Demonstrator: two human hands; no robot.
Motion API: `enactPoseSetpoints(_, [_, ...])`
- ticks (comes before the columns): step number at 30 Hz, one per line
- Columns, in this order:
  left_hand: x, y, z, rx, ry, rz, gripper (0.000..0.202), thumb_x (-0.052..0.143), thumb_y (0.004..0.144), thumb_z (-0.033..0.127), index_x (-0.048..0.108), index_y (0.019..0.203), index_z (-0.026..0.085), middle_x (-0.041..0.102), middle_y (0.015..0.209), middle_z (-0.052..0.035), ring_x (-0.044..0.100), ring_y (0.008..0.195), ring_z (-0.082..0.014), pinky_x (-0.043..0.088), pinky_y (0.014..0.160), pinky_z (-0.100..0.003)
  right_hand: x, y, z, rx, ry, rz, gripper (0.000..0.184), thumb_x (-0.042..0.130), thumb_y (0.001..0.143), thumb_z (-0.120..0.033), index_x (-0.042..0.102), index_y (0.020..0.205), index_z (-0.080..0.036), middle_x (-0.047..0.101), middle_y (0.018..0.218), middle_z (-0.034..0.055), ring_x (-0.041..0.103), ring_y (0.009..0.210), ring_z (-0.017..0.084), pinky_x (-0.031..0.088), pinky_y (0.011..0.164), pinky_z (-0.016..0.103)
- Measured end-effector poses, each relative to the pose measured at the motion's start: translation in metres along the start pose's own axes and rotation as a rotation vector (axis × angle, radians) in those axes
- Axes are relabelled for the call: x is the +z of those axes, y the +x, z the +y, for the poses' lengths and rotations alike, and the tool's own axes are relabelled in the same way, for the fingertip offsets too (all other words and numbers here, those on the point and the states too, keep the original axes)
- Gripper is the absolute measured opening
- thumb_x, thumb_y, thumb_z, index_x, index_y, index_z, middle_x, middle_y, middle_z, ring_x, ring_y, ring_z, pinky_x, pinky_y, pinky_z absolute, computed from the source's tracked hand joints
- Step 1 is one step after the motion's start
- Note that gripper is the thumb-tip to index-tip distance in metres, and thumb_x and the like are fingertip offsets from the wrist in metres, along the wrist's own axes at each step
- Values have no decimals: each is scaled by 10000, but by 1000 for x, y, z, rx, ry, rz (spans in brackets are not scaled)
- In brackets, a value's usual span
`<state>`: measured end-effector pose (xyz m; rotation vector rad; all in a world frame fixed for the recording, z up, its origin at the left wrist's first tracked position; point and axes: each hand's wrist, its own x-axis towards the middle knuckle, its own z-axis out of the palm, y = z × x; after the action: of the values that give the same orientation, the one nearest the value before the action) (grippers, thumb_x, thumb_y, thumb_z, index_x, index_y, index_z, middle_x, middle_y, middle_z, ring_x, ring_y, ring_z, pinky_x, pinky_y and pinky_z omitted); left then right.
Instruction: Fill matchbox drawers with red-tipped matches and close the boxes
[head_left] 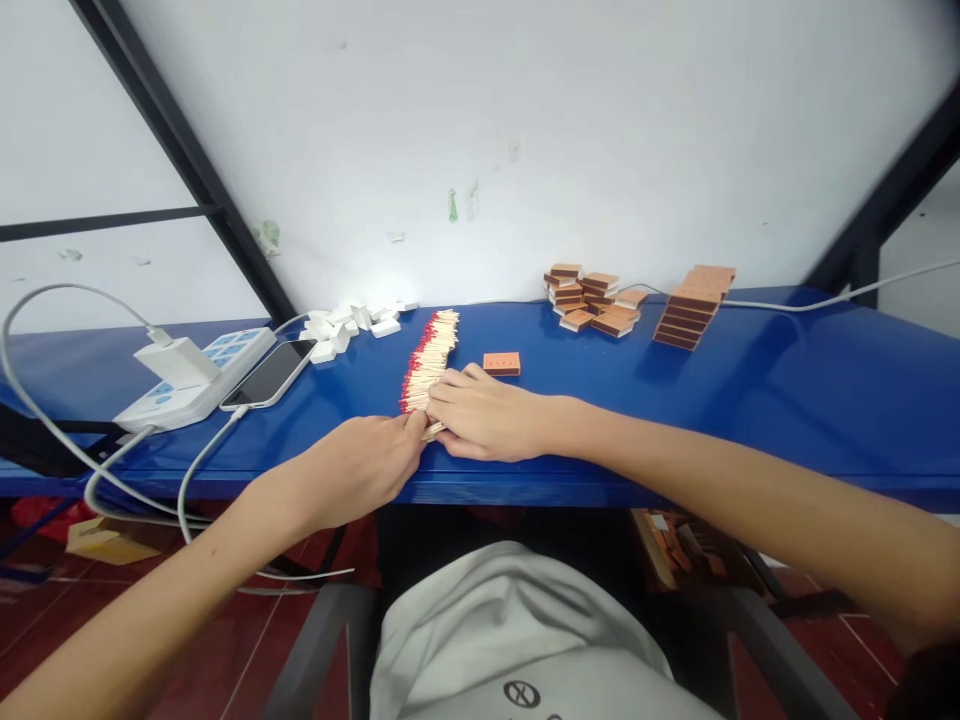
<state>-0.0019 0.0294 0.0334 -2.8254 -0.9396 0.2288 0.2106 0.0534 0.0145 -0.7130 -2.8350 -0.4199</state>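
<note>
Matches (pixel 429 362) are lying in a long row, red heads leftward, at the middle of the blue desk (pixel 787 380). At far left, a power strip (pixel 161 405) is holding a charger (pixel 178 362), with a phone (pixel 271 374) lying just beside; small white boxes (pixel 341 328) are sitting past it. The left hand (pixel 371 455) is touching the row's near end, where the right hand (pixel 491 415) is meeting it, fingers curling; whether either is clamping matches, I cannot tell. Beyond, an orange matchbox (pixel 502 363) is lying flat; farther right, a matchbox heap (pixel 600 283) is resting near a matchbox stack (pixel 690 308).
</note>
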Motion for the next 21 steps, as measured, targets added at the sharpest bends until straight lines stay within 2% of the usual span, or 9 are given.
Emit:
enactPoseSetpoints(3, [-9,1,-6,8,0,-5,272,247,1006,205,512,1035,152,665,930,-126,660,762,-255,492,698,-370,-5,0,3,15,7,29,209,426,1016,-293,559,1031,-133,627,1098,151,480,1004,279,307,788,393])
enactPoseSetpoints(6, [-24,5,-8,-15,5,27,263,245,1015,256,487,1037,158,650,882,-110,637,711,-237,467,654,-347,-20,-3,9,67,49,58,180,446,1005,-277,557,1038,-138,630,1113,150,485,1008,273,299,794,380])
enactPoseSetpoints(10, [-40,25,-6,-32,8,43,259,245,1024,288,473,1043,166,631,830,-83,620,671,-225,445,634,-336,-43,-16,20,170,150,7,149,469,993,-261,561,942,-156,641,920,78,506,821,211,296,772,354])
enactPoseSetpoints(12, [-41,40,-3,-8,-8,49,255,266,1018,292,484,1037,161,639,847,-92,620,683,-230,451,651,-346,-50,-25,24,236,193,-67,138,475,980,-237,553,889,-169,592,733,18,462,675,175,303,738,333])
enactPoseSetpoints(14, [-38,53,0,33,-49,42,250,277,1017,292,488,1019,159,651,871,-102,625,715,-236,457,662,-347,-54,-34,28,293,259,-130,129,504,953,-222,547,839,-181,538,644,-12,426,600,155,289,654,302])
enactPoseSetpoints(18, [-30,65,4,123,-109,6,237,282,1025,258,497,1031,160,664,927,-105,627,762,-229,462,705,-339,-51,-45,31,300,425,-177,152,511,931,-197,543,783,-191,509,603,-38,404,527,122,272,578,278])
enactPoseSetpoints(21, [-31,64,0,107,-155,12,223,307,1021,244,514,974,175,660,927,-88,619,767,-214,446,696,-318,-46,-44,31,294,458,-156,128,539,908,-190,563,783,-186,503,602,-46,419,525,113,288,574,267])
